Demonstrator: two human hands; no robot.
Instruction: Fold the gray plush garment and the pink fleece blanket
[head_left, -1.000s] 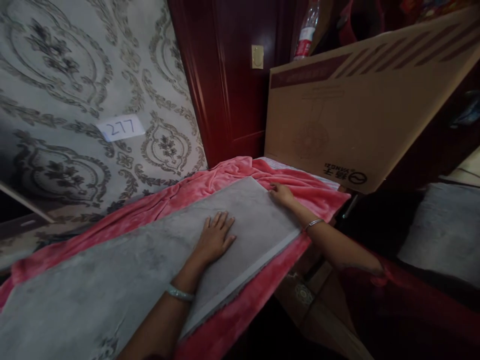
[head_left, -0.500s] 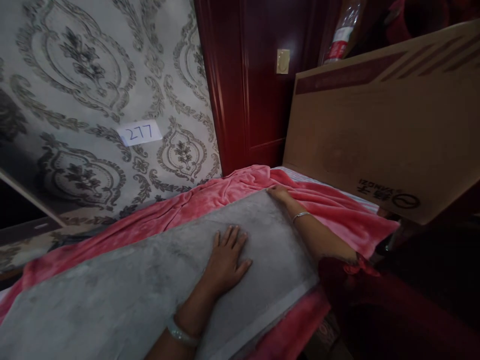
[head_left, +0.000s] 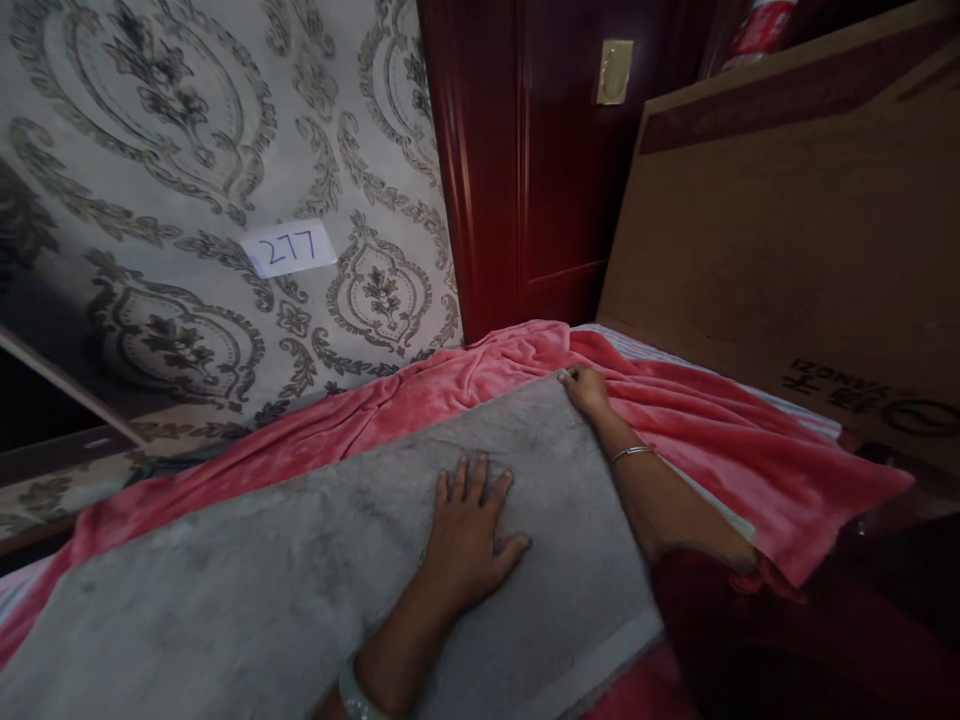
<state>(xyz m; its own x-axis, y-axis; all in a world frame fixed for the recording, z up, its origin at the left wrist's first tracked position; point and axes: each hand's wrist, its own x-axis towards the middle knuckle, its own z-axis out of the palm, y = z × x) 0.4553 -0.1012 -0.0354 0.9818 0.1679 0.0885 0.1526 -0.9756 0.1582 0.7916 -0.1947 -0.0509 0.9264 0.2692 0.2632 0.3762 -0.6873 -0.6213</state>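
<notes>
Palm of left hand (head_left: 469, 550) flat, fingers spread, on grey cloth (head_left: 262, 590), which lies lengthwise over pink blanket (head_left: 420, 410). Right hand (head_left: 589, 392) now closed on the cloth's far right corner; a second ago its fingers sat at the short edge, just off that corner. Cloth thus seems controlled at two places. Count, outward: two hands, one cloth, one blanket, one card (head_left: 289, 248) marked 277, one red door (head_left: 566, 190), one carton (head_left: 750, 220), one bottle (head_left: 763, 28), cut by frame.
</notes>
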